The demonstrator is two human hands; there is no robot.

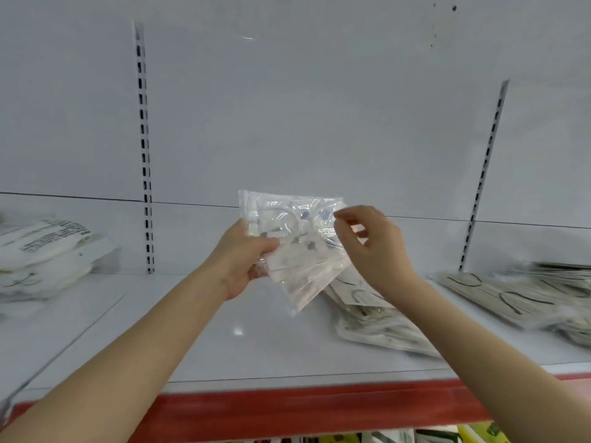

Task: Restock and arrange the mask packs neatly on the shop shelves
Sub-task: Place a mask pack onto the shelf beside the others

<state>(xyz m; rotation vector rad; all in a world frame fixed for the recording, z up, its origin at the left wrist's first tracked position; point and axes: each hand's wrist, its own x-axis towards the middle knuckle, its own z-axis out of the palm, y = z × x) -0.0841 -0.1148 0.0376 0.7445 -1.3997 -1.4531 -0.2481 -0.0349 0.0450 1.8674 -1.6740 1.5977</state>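
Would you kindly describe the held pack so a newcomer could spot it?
Look above the white shelf with the red front strip. The left hand grips a clear plastic pack of blue-dotted masks; the neighbouring packs lie flat with dark loops.

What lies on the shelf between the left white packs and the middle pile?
Only bare shelf; the held packs hang above it, head view.

— What's being held?
— A fanned, tilted bunch of clear packs (297, 244) with grey-blue spots, above the shelf (256, 346). The left hand (243, 260) grips its left edge; the right hand (374, 247) is at its upper right corner.
— And the rest?
— Lying on the shelf: a loose pile (377, 324) just right, a second pile (527, 295) far right, white packs (48, 254) far left.
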